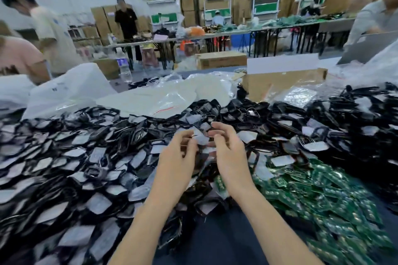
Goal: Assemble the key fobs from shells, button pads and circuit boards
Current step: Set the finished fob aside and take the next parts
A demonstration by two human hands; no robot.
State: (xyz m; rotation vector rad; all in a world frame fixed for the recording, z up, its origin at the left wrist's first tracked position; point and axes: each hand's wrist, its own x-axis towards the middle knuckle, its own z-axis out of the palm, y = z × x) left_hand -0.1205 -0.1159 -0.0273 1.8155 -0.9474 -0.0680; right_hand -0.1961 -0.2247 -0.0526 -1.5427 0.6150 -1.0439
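A deep heap of black key fob shells (71,170) with pale grey film patches covers the table from the left edge across the middle and far right. Green circuit boards (323,200) lie piled at the right front. My left hand (178,157) and my right hand (226,153) hover close together above the heap's centre. A small grey-filmed piece (201,137) sits between their fingertips; the left fingers curl around it. The right fingers are spread, and whether they touch the piece is blurred. Button pads cannot be told apart in the pile.
Clear plastic bags (150,101) and white bags (64,88) lie behind the heap. An open cardboard box (284,84) stands at the back right. Other people work at the left and right edges. Long tables and stacked cartons fill the room beyond.
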